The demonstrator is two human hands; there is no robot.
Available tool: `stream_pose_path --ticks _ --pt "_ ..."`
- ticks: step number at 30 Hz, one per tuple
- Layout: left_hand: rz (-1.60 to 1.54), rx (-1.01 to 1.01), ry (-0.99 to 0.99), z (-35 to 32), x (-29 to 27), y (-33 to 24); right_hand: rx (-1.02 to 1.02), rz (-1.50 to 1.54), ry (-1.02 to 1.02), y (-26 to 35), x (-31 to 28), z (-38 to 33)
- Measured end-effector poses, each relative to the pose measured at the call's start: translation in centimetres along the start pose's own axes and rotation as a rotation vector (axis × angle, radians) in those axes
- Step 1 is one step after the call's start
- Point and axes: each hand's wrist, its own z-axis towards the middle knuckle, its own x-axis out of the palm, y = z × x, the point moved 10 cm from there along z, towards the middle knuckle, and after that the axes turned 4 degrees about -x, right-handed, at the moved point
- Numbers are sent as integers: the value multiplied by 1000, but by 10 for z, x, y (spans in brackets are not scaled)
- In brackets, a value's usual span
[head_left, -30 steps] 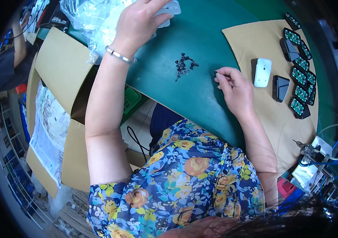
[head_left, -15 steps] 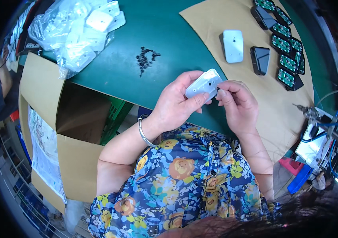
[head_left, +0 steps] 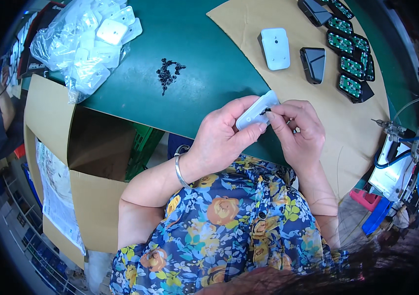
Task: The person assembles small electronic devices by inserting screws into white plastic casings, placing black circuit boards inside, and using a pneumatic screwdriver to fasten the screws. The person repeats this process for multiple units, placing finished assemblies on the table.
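Note:
My left hand [head_left: 222, 130] grips a white plastic cover [head_left: 255, 114] by its edges, tilted, over the front of the green table. My right hand [head_left: 300, 130] pinches a small black part [head_left: 265, 111] between thumb and fingertips, against the cover's face. Its exact shape is mostly hidden by the fingers. A loose pile of similar small black parts [head_left: 169, 73] lies on the green tabletop beyond my left hand. Past my right hand, a white-topped case [head_left: 275, 49] and a black case [head_left: 313, 65] rest on the brown cardboard sheet.
Several black cases with green circuit boards [head_left: 351, 66] line the cardboard sheet's [head_left: 249, 29] right side. A clear bag of white covers [head_left: 91, 49] sits at the far left. An open carton [head_left: 99, 196] stands beside my left arm. A metal fixture with blue tubes [head_left: 396, 147] is at right.
The cover has turned to a steeper tilt, and my right fingertips have brought the small black part onto its face. The whole view has shifted slightly.

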Motion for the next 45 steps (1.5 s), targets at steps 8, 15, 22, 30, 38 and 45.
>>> stream_pose_path --ticks 8,15,22,30,38,45 --pt "7 -3 -20 1 0 -1 -117 -144 -5 10 0 1" --pt "8 -50 -8 4 1 3 82 -143 47 -5 6 1" --pt "-119 24 -73 2 3 3 -132 -238 16 14 4 2" --pt "-8 -25 -73 7 2 4 -128 -89 -54 0 -4 -10" --pt "59 125 111 27 44 -35 385 1281 -355 -43 9 -5" --pt "1077 927 -155 102 39 -165 337 1719 -402 -48 -29 -2"
